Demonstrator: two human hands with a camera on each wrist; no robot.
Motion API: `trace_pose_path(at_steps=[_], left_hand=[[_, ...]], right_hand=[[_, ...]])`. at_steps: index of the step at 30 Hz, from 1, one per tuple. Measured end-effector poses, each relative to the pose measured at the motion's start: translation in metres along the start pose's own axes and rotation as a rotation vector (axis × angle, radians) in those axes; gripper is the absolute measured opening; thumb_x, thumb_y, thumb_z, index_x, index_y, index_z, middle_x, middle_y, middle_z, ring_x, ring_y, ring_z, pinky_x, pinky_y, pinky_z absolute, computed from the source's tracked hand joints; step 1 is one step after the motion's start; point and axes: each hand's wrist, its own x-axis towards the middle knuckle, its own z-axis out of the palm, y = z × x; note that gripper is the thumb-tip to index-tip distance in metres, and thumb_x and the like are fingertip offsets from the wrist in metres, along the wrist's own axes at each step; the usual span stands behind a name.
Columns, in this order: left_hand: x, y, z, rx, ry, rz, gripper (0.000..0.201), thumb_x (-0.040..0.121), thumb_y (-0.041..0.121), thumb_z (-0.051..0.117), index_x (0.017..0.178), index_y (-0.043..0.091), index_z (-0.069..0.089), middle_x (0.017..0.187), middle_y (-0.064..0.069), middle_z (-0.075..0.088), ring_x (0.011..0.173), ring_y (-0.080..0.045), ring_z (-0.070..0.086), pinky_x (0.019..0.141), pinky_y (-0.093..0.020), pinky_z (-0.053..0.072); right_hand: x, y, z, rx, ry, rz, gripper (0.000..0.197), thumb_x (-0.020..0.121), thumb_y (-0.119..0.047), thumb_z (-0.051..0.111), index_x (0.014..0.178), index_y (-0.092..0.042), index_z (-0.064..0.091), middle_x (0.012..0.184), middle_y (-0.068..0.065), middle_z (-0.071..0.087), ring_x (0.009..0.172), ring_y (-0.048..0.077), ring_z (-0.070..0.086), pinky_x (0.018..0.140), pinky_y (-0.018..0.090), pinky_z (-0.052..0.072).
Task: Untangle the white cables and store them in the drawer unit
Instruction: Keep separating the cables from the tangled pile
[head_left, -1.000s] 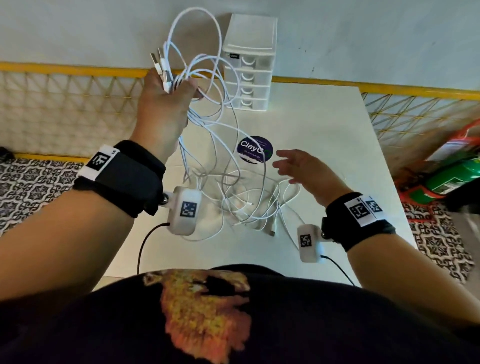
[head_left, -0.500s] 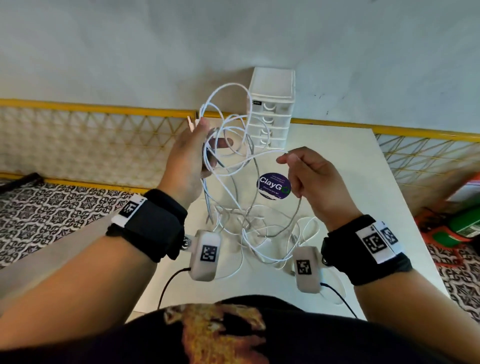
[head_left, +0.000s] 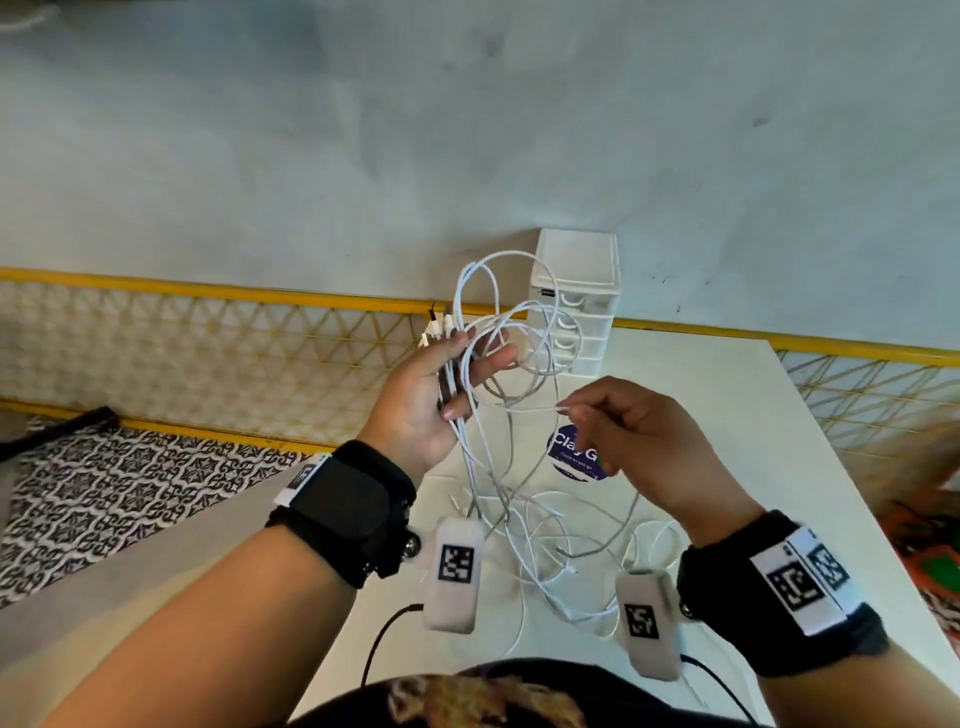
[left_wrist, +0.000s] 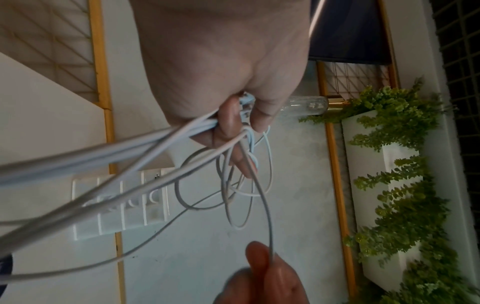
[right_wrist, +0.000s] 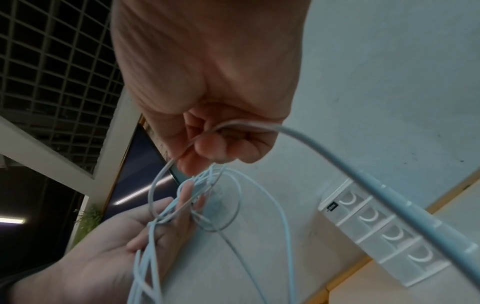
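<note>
At the left of centre in the head view, the left hand (head_left: 434, 400) is raised above the tabletop (head_left: 727, 467), fingers curled round a bundle of white cables (head_left: 498, 332); their plug ends stick up past the knuckles, and loops arc toward the upper middle of the frame. From the hand the strands hang down to a loose tangle lying on the tabletop at lower centre. Right of centre, the right hand (head_left: 631, 441) pinches a single strand between thumb and fingertips, drawn sideways out of the bundle. The drawer unit (head_left: 579, 306) stands upright behind the loops, at the tabletop's far edge by the wall, its drawers closed.
</note>
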Motion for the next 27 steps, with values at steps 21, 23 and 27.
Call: trace_pose_path(at_steps=[21,23,27], left_hand=[[0.014,0.011,0.011,-0.098,-0.168,-0.019,0.037,0.088,-0.010,0.032,0.104,0.006,0.061,0.133,-0.020,0.058,0.102,-0.019,0.070,0.034,-0.013,0.023],[0.011,0.012,0.009,-0.058,-0.186,-0.008,0.037,0.090,-0.010,0.035,0.107,0.009,0.062,0.128,-0.018,0.062,0.100,-0.019,0.071,0.037,-0.014,0.022],[0.001,0.015,-0.003,0.247,-0.195,0.072,0.031,0.096,-0.002,0.047,0.119,0.011,0.062,0.119,-0.009,0.069,0.090,-0.012,0.069,0.035,-0.013,0.024]], right_hand=[[0.028,-0.015,0.065,-0.324,0.370,-0.277,0.024,0.091,-0.029,0.062,0.074,-0.013,0.058,0.072,-0.005,0.059,0.056,0.014,0.056,0.055,0.027,0.045],[0.027,-0.021,0.070,-0.164,0.300,-0.121,0.023,0.092,-0.027,0.062,0.075,-0.012,0.058,0.060,-0.001,0.058,0.047,0.018,0.056,0.046,0.024,0.042],[0.025,-0.027,0.074,-0.033,0.250,-0.031,0.016,0.092,-0.020,0.061,0.076,-0.018,0.060,0.061,-0.001,0.055,0.043,0.009,0.046,0.044,0.022,0.039]])
